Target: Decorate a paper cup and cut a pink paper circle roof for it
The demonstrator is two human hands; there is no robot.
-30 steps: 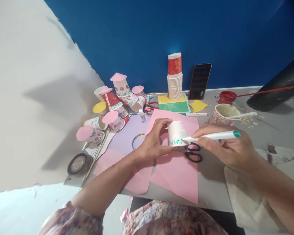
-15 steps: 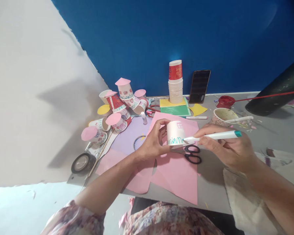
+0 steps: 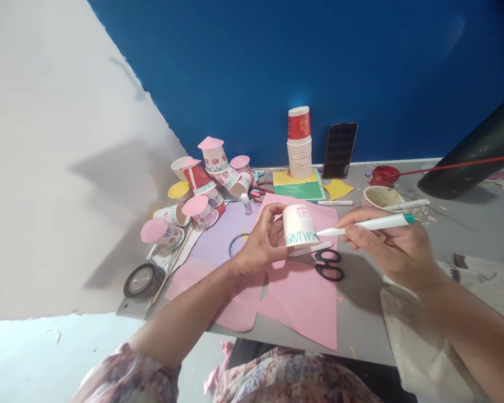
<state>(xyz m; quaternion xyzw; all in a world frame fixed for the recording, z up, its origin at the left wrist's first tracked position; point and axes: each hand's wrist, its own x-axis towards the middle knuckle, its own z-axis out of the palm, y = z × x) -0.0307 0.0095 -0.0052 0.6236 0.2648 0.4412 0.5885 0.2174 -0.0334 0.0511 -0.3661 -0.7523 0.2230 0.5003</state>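
Note:
A white paper cup (image 3: pixel 299 225) is held upside down by my left hand (image 3: pixel 265 238), its fingers wrapped round the left side. It bears a pink window drawing near the top and a green zigzag along its rim. My right hand (image 3: pixel 392 246) grips a white marker with a green end (image 3: pixel 367 225); the tip meets the right end of the zigzag. Black-handled scissors (image 3: pixel 329 264) and a capped white pen (image 3: pixel 315 248) lie just below the cup on pink paper (image 3: pixel 306 308).
Decorated cups with pink paper roofs (image 3: pixel 213 151) cluster at the left. Behind are a stack of cups (image 3: pixel 299 157) on coloured paper and a phone (image 3: pixel 340 150) leaning on the wall. Black tape (image 3: pixel 140 281) lies front left; a patterned cup (image 3: pixel 382 197) stands right; a cloth (image 3: pixel 420 330) hangs at the front.
The green zigzag reaches further right on the cup. The cup has tilted and shifted slightly left, and the marker has shifted a little with it.

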